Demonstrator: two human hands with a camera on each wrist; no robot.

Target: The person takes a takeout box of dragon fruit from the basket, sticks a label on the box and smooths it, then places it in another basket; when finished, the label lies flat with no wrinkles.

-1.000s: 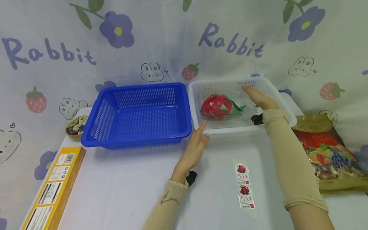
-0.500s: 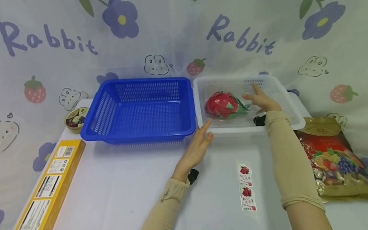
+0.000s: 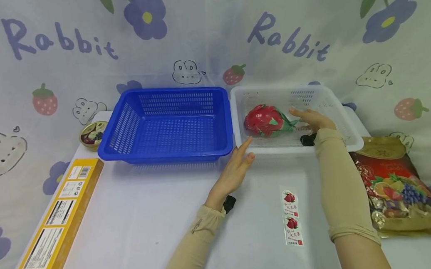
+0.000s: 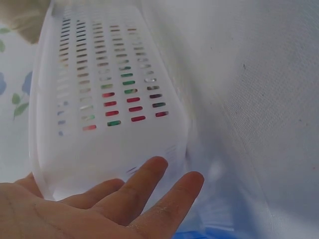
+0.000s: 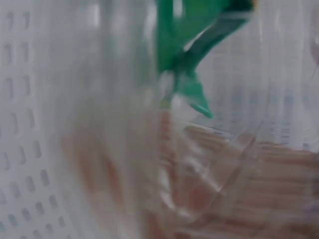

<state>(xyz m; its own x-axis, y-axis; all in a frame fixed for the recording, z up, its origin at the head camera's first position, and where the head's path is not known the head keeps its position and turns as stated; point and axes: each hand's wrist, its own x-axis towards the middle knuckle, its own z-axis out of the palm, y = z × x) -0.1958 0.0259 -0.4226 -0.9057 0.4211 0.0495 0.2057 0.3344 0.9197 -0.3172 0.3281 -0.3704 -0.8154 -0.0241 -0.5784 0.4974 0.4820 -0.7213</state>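
Inside the white slotted basket (image 3: 299, 148), a red dragon fruit (image 3: 263, 120) with green leaf tips lies in a clear plastic box (image 3: 289, 101). My right hand (image 3: 313, 119) reaches into the basket and grips the right end of this box, with fingers showing through the plastic. The right wrist view is blurred, with a green leaf tip (image 5: 192, 92) behind the plastic. At the basket's front left corner, my left hand (image 3: 234, 170) has its fingers extended. The left wrist view shows these fingers right against the basket's outer wall (image 4: 99, 154).
A blue slotted basket (image 3: 168, 156) stands left of the white one. Two dragon fruit stickers (image 3: 291, 216) lie in front. A yellow box (image 3: 58, 220) and a round tin (image 3: 93, 134) are at left, a candy bag (image 3: 403, 192) at right.
My right hand's spread fingers have lowered and closed onto the right end of the clear box. The left hand stays at the basket corner. The head view has shifted slightly.
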